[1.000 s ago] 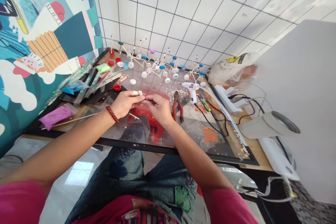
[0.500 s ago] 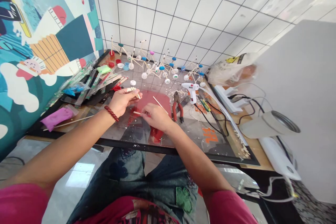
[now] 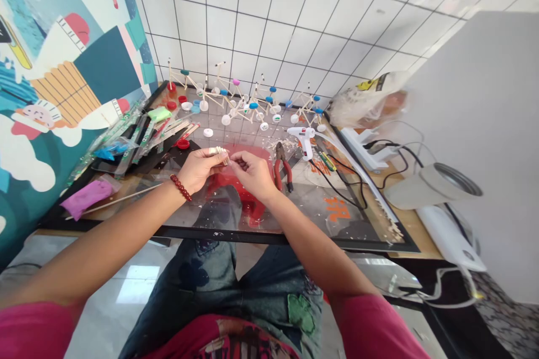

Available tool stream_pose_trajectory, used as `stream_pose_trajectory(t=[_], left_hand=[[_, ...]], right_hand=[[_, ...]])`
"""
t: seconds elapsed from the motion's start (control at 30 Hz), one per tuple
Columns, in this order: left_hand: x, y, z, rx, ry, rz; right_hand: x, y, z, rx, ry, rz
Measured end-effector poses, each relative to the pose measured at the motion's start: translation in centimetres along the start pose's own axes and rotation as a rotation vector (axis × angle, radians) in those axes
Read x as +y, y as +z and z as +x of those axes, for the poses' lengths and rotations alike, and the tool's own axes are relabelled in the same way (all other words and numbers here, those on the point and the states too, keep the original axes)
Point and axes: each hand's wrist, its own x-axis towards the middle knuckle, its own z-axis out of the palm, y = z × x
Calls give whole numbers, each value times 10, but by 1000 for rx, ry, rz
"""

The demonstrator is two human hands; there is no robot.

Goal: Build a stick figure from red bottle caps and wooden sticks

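In the head view, the left hand [image 3: 197, 170] is closed on a small bunch of wooden sticks [image 3: 222, 151], pinched between thumb and fingers above the table [image 3: 301, 214]. The right hand [image 3: 254, 176] meets the bunch with bent fingertips; whether it grips one stick, I cannot tell. Pliers [image 3: 288, 170] lie near its right side.

No wording can be made out for certain: orange characters [image 3: 337, 208] on the tabletop [image 3: 311, 221], nearer the front edge than the glue gun [image 3: 306, 141], are too distorted; yellow-and-black print [image 3: 374, 84] on the plastic bag [image 3: 356, 115], beyond the glue gun to its right, is too small
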Motion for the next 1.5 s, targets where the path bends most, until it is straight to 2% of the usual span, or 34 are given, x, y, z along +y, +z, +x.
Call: stream_pose_trajectory(t=[0.3, 0.57, 0.73, 0.97, 1.13, 1.23, 1.5], left_hand=[[2, 1, -2, -4, -61, 71], [-3, 5, -5, -19, -101, 87], [0, 4, -7, -9, -94, 110], [3, 2, -7, -95, -196, 257], [5, 4, -9, -111, -229, 284], [6, 4, -11, -122, -271, 274], [6, -3, -8, -163, -183, 325]], right_hand=[[0, -22, -1, -61, -291, -343], [1, -23, -1, -87, -326, -500], [2, -24, -1, -110, -334, -475], [2, -23, -2, -183, -390, -444], [0, -24, -1, -270, -425, -350], [0, -24, 0, -269, -425, -303], [5, -23, -2, -275, -395, -294]])
